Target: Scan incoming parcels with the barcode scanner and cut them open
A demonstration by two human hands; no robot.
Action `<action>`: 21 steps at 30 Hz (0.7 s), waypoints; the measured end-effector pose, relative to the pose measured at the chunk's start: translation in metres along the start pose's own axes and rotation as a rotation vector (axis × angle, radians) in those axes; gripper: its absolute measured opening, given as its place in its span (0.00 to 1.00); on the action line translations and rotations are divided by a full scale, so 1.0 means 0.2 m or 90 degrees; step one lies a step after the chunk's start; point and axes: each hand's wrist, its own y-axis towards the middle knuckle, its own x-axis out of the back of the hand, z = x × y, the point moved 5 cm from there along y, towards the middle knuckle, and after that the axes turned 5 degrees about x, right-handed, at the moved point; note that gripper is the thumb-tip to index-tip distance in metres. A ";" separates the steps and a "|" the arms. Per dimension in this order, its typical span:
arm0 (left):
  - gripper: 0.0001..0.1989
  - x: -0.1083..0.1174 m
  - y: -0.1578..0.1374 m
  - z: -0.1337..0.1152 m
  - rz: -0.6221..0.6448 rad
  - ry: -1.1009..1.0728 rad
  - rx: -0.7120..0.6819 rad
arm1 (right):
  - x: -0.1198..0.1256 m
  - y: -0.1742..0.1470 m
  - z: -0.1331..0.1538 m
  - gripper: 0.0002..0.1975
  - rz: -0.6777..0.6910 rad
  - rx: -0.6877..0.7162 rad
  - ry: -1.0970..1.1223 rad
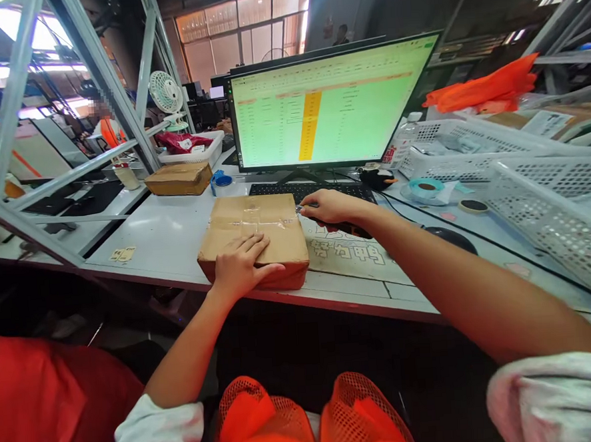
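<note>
A taped brown cardboard box (251,214) sits at the table's front edge. My left hand (237,266) lies on its top, fingers stretched out and thumb toward the right side. My right hand (331,207) is closed around a box cutter (347,228), its dark handle partly hidden under the palm. The cutter's tip meets the box's right edge, by the end of the clear tape (270,222) that runs across the top. Beneath the right forearm, a flat mat with printed outlined characters (347,252) lies on the table.
Behind the box stand a keyboard (296,191) and a lit monitor (323,112). A smaller carton (179,179) and blue tape (221,181) are at back left. White baskets (550,212), a teal tape roll (426,187) and a black mouse (449,238) lie right. Metal framing (101,79) rises left.
</note>
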 end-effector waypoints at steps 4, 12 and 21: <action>0.26 0.00 0.00 -0.01 -0.004 -0.001 -0.008 | -0.02 0.00 0.04 0.18 0.028 -0.016 -0.062; 0.25 -0.02 -0.02 0.01 -0.034 -0.033 -0.002 | -0.11 -0.21 0.01 0.18 0.046 -0.038 0.121; 0.27 -0.01 -0.05 0.00 -0.088 -0.067 -0.036 | -0.25 -0.44 -0.13 0.24 0.040 -0.019 0.324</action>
